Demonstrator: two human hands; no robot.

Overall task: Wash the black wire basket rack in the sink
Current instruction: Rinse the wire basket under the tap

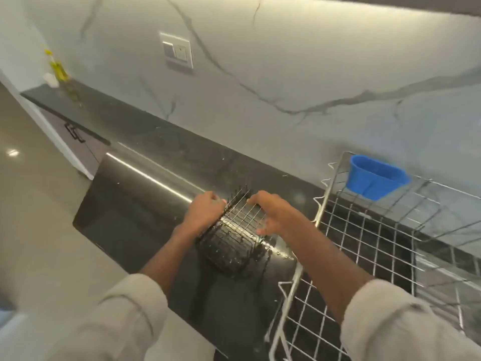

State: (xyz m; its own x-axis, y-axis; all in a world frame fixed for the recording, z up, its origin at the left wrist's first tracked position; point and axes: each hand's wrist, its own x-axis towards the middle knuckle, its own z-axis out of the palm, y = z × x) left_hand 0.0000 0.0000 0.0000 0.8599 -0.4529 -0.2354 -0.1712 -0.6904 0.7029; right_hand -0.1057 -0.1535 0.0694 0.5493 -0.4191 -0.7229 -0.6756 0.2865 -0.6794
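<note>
The black wire basket rack (230,246) sits on the dark countertop (161,142), wet and glistening, with a puddle of water beside it. My left hand (204,211) grips its left side with curled fingers. My right hand (270,213) holds its right upper edge, fingers curled over the wires. No sink is visible in this view.
A silver wire dish rack (364,241) stands right of the basket, with a blue plastic cup holder (374,177) hung on its far rim. A wall switch (177,50) sits on the marble backsplash. A yellow-green bottle (58,67) stands at the far left. The counter's front edge runs diagonally.
</note>
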